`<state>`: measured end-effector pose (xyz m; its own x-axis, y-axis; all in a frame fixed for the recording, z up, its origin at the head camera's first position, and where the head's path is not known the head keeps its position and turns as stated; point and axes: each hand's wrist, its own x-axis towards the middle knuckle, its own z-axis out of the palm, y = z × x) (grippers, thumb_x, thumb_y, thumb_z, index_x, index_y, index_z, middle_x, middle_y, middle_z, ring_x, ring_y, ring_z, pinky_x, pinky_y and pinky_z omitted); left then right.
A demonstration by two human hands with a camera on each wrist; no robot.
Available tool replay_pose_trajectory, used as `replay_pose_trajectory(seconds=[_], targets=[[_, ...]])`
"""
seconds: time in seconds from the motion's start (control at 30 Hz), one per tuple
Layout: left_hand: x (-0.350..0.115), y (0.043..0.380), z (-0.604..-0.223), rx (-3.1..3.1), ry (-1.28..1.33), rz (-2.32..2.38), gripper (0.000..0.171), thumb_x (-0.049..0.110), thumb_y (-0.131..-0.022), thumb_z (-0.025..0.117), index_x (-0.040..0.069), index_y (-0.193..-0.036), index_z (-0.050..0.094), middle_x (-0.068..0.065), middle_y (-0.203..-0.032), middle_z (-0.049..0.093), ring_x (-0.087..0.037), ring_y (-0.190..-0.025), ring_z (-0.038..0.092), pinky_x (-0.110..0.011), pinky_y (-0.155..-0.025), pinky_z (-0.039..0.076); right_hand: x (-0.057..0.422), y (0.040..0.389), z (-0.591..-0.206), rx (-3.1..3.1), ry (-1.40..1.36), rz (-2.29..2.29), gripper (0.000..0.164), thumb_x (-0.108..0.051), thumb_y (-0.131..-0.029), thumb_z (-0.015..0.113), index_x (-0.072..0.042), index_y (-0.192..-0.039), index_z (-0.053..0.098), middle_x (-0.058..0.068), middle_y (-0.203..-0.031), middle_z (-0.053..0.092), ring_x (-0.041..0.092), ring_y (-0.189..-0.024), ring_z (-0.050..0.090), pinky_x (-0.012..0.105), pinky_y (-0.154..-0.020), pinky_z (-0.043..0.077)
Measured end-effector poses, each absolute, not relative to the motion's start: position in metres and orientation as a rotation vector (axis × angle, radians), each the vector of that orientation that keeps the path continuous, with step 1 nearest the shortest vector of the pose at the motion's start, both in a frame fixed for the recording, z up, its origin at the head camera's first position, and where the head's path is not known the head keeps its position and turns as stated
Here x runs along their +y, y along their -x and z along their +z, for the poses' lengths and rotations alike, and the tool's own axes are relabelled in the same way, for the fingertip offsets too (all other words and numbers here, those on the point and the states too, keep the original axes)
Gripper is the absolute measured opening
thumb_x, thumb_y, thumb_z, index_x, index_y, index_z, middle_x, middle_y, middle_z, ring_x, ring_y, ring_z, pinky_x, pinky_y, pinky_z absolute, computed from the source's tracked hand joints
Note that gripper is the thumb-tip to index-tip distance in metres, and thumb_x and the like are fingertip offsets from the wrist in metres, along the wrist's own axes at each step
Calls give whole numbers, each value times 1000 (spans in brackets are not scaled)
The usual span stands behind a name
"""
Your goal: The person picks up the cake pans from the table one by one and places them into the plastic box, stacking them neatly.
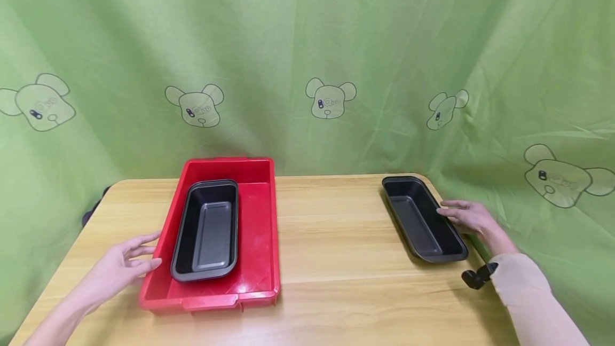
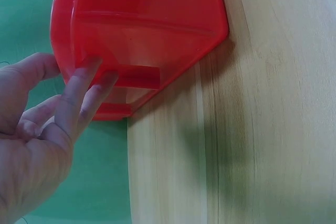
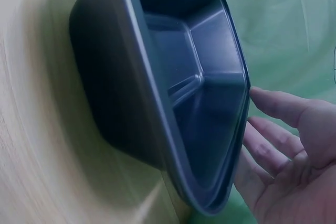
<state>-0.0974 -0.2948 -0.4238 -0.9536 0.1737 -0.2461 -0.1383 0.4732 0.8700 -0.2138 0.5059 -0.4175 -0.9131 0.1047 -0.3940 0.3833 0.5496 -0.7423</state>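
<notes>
A dark loaf pan (image 1: pixel 214 234) lies inside a red plastic tray (image 1: pixel 257 228) on the left of the table. My left hand (image 1: pixel 117 268) is at the tray's left side, fingers extended. In the left wrist view, fingertips (image 2: pixel 93 72) lie against the tray's outer wall and the thumb is by its rim. On the right, a second dark loaf pan (image 1: pixel 415 223) sits at an angle on the table. My right hand (image 1: pixel 471 217) is at its right long rim. The right wrist view shows the thumb at the rim, with loosely extended fingers (image 3: pixel 270 148) beside the outer wall, partly hidden.
The light wood table (image 1: pixel 331 239) spreads between the tray and the second pan. A green curtain (image 1: pixel 298 41) with mouse-head prints hangs behind and along both sides. A black strap piece (image 1: pixel 475 277) juts from the right wrist, close to the table.
</notes>
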Motion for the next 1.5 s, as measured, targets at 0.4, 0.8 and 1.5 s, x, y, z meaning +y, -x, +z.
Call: replay_pose_trajectory(seconds=[0.4,0.8,1.5], targets=[[-294,96,-422,2436,-33,1456,77,19,-102,70,-7,-162,29,-38,-149,52,-15,-110,75,-37,-85,68,502,213,-421,2453,-421,-1352,79,-28,-101,72,7,-160,33,-17,-89,75,0,-80,71,27,-77,65],[-292,94,-421,2441,-37,1459,77,18,-102,70,-7,-162,29,-38,-148,53,-13,-109,75,-37,-85,68,493,209,-425,2434,-380,-1338,84,-24,-99,74,9,-160,28,-3,-100,81,5,-86,74,32,-78,66],[-292,94,-422,2414,1,1462,81,22,-101,72,-2,-164,28,-36,-152,50,-16,-112,74,-37,-86,67,474,206,-442,2263,-327,-1593,76,-12,-100,70,14,-158,28,-4,-95,83,9,-85,79,31,-79,67]])
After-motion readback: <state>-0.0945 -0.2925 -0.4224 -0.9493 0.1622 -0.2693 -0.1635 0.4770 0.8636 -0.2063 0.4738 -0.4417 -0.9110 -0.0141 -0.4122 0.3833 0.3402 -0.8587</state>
